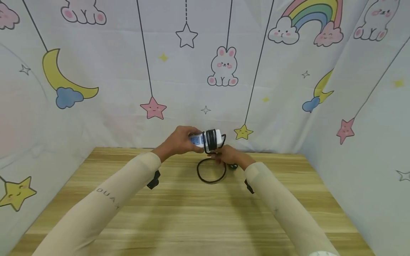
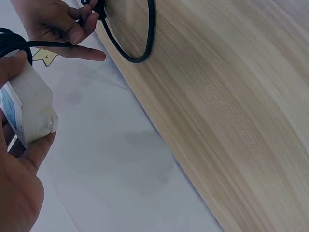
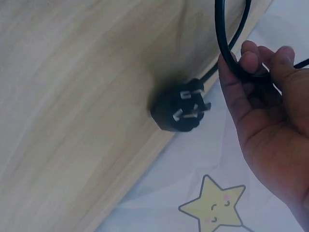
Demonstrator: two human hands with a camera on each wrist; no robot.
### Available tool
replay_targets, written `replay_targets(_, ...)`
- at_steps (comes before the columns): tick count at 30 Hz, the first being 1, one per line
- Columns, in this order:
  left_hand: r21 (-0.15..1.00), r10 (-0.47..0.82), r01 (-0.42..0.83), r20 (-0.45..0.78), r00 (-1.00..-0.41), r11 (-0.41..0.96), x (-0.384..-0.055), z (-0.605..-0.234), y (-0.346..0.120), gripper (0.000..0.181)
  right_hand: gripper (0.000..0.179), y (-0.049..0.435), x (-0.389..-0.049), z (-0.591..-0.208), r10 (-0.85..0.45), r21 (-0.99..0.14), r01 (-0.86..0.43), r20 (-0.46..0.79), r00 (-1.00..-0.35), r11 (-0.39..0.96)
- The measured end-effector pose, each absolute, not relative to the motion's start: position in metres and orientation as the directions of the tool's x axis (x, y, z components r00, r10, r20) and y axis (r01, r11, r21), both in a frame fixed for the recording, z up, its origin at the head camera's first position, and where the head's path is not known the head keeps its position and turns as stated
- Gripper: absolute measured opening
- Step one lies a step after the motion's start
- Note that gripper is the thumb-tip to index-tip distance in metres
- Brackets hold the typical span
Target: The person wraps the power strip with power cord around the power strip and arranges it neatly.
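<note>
In the head view, my left hand (image 1: 180, 140) grips one end of a white power strip (image 1: 219, 137) with a blue socket face, held up near the back of the table. Several turns of black power cord (image 1: 211, 140) are wound round its other end. Close by on the right, my right hand (image 1: 230, 155) pinches the free stretch of cord between thumb and fingers. Below the hands the cord hangs in a loop. In the right wrist view, the black plug (image 3: 178, 108) with three metal pins dangles beside my right hand. The left wrist view shows the strip's white end (image 2: 36, 101).
A wood-grain table (image 1: 198, 220) lies under both arms. White cloth (image 1: 121, 78) printed with stars, moons and rabbits stands behind its far edge and along both sides. Dark wrist-worn devices (image 1: 154, 180) show beneath the sleeves.
</note>
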State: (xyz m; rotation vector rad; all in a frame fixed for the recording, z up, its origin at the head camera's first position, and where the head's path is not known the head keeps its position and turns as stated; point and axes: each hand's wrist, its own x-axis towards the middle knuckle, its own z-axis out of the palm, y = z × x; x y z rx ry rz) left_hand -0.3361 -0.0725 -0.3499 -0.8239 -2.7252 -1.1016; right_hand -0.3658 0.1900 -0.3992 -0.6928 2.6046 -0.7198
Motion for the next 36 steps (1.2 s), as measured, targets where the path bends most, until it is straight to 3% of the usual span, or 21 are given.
replay_targets(4, 0.588, 0.518, 0.554, 0.252, -0.818, 0.589, -0.333, -0.351, -0.075, 0.069, 0.020, 0.194, -0.374, -0.388, -0.545, -0.542, -0.392, -0.149, -0.825, 0.743)
replay_targets(7, 0.548, 0.569, 0.596, 0.244, -0.785, 0.587, -0.332, -0.352, -0.074, 0.067, 0.021, 0.198, -0.378, -0.382, -0.550, -0.429, -0.459, -0.112, -0.828, 0.778)
replay_targets(10, 0.507, 0.604, 0.634, 0.250, -0.757, 0.584, -0.331, -0.354, -0.071, 0.066, 0.017, 0.202, -0.382, -0.380, -0.536, -0.384, -0.464, -0.102, -0.838, 0.798)
replay_targets(16, 0.461, 0.629, 0.667, 0.261, -0.732, 0.585, -0.328, -0.354, -0.069, 0.066, 0.040, 0.204, -0.389, -0.383, -0.493, -0.403, -0.415, -0.109, -0.863, 0.815)
replay_targets(30, 0.359, 0.687, 0.711, 0.216, -0.694, 0.605, -0.329, -0.365, -0.069, 0.063, 0.035, 0.197, -0.397, -0.363, -0.536, -0.419, -0.445, -0.125, -0.835, 0.792)
replay_targets(36, 0.270, 0.676, 0.705, 0.206, -0.707, 0.656, -0.327, -0.368, -0.066, 0.063, 0.035, 0.190, -0.394, -0.356, -0.538, -0.405, -0.469, -0.069, -0.840, 0.784)
